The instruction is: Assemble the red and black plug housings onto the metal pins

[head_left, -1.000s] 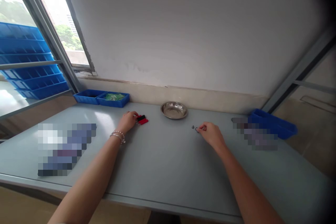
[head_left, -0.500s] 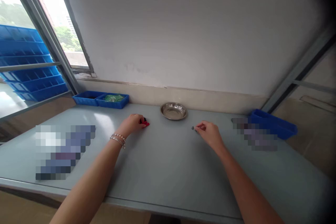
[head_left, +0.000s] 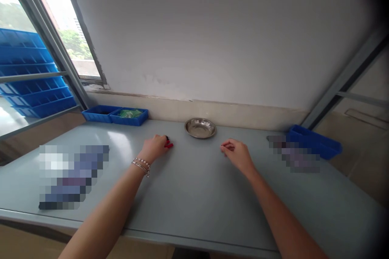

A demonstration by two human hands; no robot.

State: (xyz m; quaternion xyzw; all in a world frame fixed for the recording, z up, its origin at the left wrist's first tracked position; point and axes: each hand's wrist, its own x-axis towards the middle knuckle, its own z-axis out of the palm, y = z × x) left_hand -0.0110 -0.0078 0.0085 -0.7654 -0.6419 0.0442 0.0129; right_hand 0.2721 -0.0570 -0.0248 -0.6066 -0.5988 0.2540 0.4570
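Note:
My left hand (head_left: 154, 147), with bracelets at its wrist, is closed around a small red and black object (head_left: 169, 145) just above or at the tabletop. Only that object's end shows past my fingers, so its kind is unclear. To the right, my right hand (head_left: 239, 154) has thumb and fingers pressed together in a pinch. What lies in the pinch, if anything, is hidden by the fingertips. A round shallow metal dish (head_left: 200, 135) stands beyond and between both hands.
Two blue bins (head_left: 129, 120), one with green plastic inside, sit at the back left. Another blue bin (head_left: 316, 143) is at the right edge. Blurred-out items (head_left: 77, 178) lie on the left of the grey table (head_left: 188, 198). Stacked blue bins (head_left: 33, 73) stand beyond the frame.
My right fingers have closed over the small dark pieces seen at their tips before; these no longer show. My left hand has shifted slightly to the right on the red and black object.

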